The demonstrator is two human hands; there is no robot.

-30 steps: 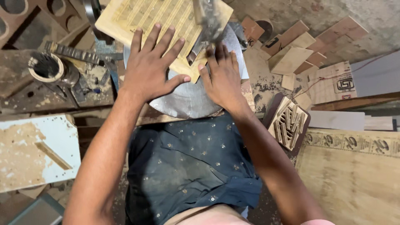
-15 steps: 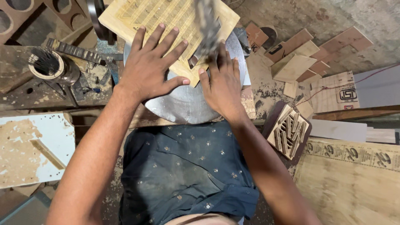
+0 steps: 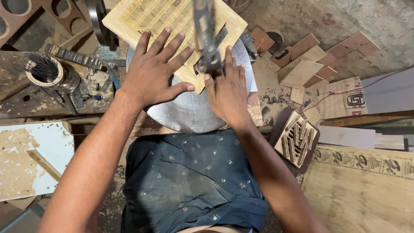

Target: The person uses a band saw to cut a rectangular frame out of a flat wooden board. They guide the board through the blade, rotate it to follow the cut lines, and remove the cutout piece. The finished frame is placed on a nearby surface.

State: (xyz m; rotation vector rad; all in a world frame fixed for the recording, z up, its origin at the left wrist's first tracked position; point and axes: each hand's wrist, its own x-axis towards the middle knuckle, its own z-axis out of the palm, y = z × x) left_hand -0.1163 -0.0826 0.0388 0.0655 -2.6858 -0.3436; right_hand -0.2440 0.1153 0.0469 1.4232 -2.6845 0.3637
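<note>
A pale plywood sheet with a printed pattern lies on a round metal saw table. My left hand presses flat on the sheet with fingers spread. My right hand presses on the sheet's near right corner, fingers together, right beside the saw's blurred vertical arm and blade holder. A slot is cut into the sheet near the blade. Neither hand grips anything.
A tin of thin rods stands on the cluttered bench at left. Wood offcuts litter the floor at right. A small tray of cut wooden pieces leans by my right forearm. Plywood sheets lie lower right, a white board lower left.
The sheet has turned and shifted slightly under my hands. My right hand moved up closer to the blade holder. The camera view drifted a little.
</note>
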